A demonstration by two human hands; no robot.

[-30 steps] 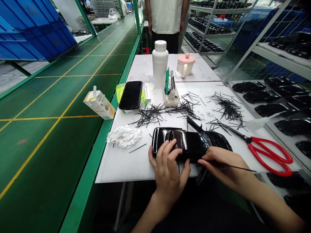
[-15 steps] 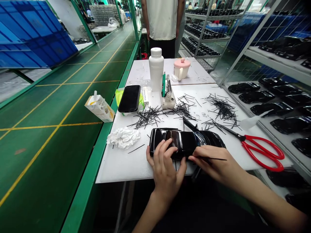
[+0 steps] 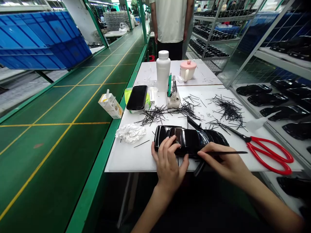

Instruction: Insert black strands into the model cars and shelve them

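- Glossy black model car (image 3: 190, 139) at the near edge of the worktop (image 3: 136, 161), lying lengthwise left-right, looks roof up.
- Handling guess: light, stiff shell; shiny finish, so likely slippery and easy to smudge or scratch.
- Thin panels stick out both sides, far panel (image 3: 193, 123) and near panel (image 3: 199, 168); look like doors, probably the fragile bits.
- Best hold: low on the body at either end, clear of panels and glass.
- Left hand (image 3: 168, 161): grip spread wide, fingertips resting on the left end and near side; not closed round it.
- Right hand (image 3: 224, 161): grip narrow, thumb and fingers pinching a slim black stick (image 3: 239, 152); its tip is hidden at the car's near side. Stick looks light, fairly rigid.
- Surface: white, flat, seam farther back. Loose black strips in a left pile (image 3: 153, 115) and right pile (image 3: 228, 108); red-handled scissors (image 3: 269, 150) right of the car, crumpled tissue (image 3: 131, 133) left.
- Behind: phone (image 3: 137, 97), white bottle (image 3: 163, 69), pink-lidded mug (image 3: 188, 69).
- Room: green conveyor (image 3: 82, 142) on the left with blue crates (image 3: 43, 40); racks of black cars (image 3: 284, 111) right; person in white top (image 3: 171, 21) standing beyond.
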